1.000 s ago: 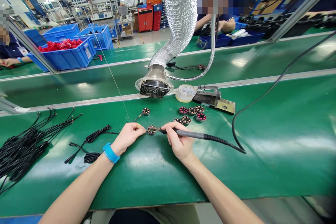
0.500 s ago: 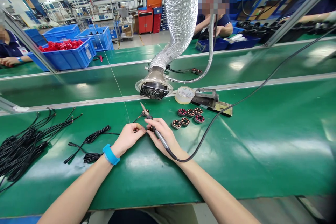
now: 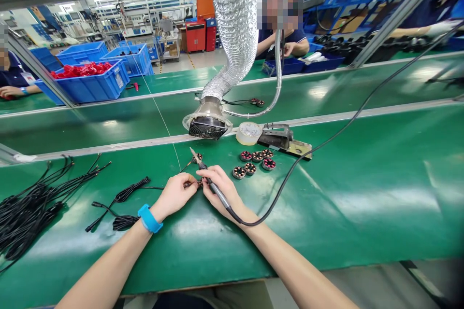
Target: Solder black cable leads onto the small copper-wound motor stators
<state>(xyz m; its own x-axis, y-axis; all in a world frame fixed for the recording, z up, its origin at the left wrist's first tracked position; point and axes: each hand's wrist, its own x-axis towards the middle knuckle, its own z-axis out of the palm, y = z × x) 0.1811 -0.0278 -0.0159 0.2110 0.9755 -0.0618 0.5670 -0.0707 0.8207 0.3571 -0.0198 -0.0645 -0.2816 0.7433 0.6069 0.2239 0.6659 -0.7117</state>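
Observation:
My left hand (image 3: 177, 194), with a blue band at the wrist, pinches the end of a black cable (image 3: 156, 188) between thumb and fingers. Across my right hand (image 3: 225, 192) lies a soldering iron (image 3: 219, 196), gripped with its tip pointing up and away to the left. The fingertips of both hands nearly meet at a small dark part, mostly hidden by them. Just beyond them a small round copper-wound coil (image 3: 197, 158) rests on the green bench, with a short lead beside it. A thin wire (image 3: 160, 112) hangs down near my left hand.
Several wound coils (image 3: 250, 169) sit right of my hands, before a tape roll (image 3: 249, 133) and a metal stand (image 3: 286, 140). A fume duct (image 3: 208, 123) hangs ahead. Black cables (image 3: 32, 207) lie left. The iron's cord (image 3: 326, 142) crosses the right side. People work opposite.
The camera view has shifted slightly, so the scene sits a little further left. My hands keep nearly the same pose, still close together with the iron and cable held.

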